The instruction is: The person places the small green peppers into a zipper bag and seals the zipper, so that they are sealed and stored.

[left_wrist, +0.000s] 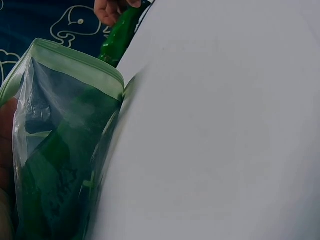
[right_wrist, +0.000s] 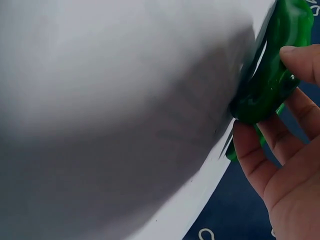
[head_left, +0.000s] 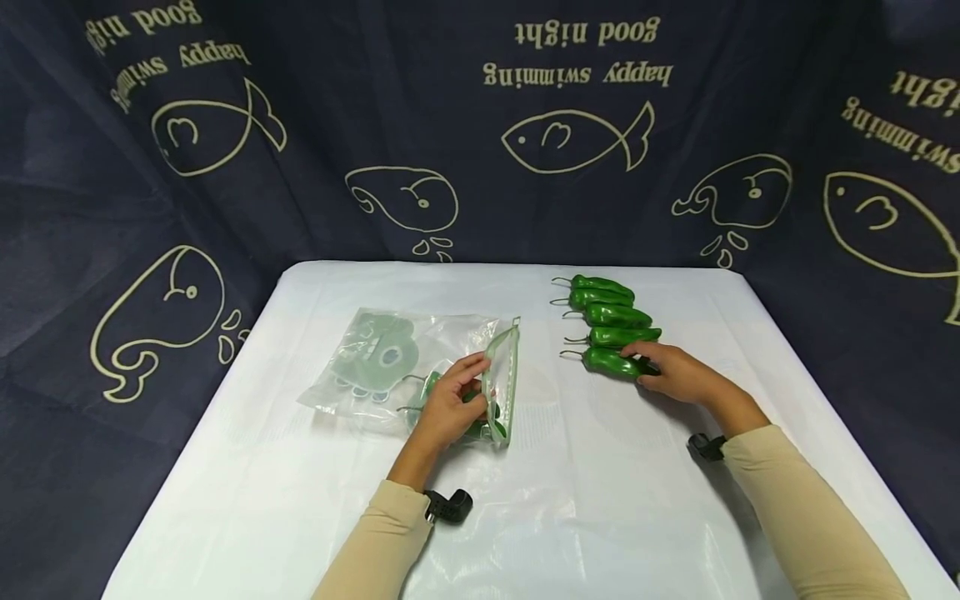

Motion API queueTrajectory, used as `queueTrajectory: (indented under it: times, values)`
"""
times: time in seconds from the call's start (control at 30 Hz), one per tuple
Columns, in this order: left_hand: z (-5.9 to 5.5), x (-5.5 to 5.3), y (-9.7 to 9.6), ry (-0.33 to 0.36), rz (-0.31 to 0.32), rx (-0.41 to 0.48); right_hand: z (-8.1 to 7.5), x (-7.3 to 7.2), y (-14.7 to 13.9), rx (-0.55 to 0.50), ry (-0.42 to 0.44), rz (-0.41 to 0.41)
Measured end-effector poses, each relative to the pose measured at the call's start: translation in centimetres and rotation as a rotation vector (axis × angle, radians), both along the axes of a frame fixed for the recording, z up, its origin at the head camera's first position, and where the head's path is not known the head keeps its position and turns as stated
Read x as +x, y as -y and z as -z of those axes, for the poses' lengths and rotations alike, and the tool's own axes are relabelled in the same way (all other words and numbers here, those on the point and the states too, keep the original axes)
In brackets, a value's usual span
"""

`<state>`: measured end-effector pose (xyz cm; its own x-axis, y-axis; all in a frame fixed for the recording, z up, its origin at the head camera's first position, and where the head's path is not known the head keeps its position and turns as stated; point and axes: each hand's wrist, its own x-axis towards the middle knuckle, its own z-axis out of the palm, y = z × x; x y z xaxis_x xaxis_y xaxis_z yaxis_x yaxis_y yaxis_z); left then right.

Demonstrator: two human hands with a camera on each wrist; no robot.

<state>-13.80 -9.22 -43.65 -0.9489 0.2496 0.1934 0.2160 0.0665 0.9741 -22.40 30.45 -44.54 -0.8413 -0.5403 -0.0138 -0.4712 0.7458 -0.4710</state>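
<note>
A clear zip bag [head_left: 382, 400] with a green animal print and a pale green zip edge lies on the left half of the table. Green peppers show through its plastic near the mouth. My left hand [head_left: 450, 402] holds the bag by its mouth, which gapes towards the right. In the left wrist view the zip edge [left_wrist: 80, 65] stands raised. To the right, several long green peppers with stems lie in a row. My right hand [head_left: 678, 375] holds the nearest pepper [head_left: 603, 361] at its stemless end; the right wrist view shows thumb and fingers around this pepper [right_wrist: 272, 75].
The other peppers [head_left: 618, 315] of the row lie just beyond the held one, stems pointing left. A white cloth covers the table [head_left: 525, 525]. Behind it and at the sides hangs a dark blue curtain [head_left: 420, 75] with fish drawings.
</note>
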Motion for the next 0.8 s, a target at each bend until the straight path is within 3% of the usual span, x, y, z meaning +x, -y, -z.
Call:
queueTrajectory:
  times: [0.57,0.8]
  values:
    - [0.1,-0.2,0.1,0.003,0.018,0.012,-1.1,0.7,2.2,-0.059,-0.065,-0.047]
    - [0.3,-0.2,0.0,0.007,0.009,0.026,-1.6,1.0,3.6,-0.111,-0.043,-0.082]
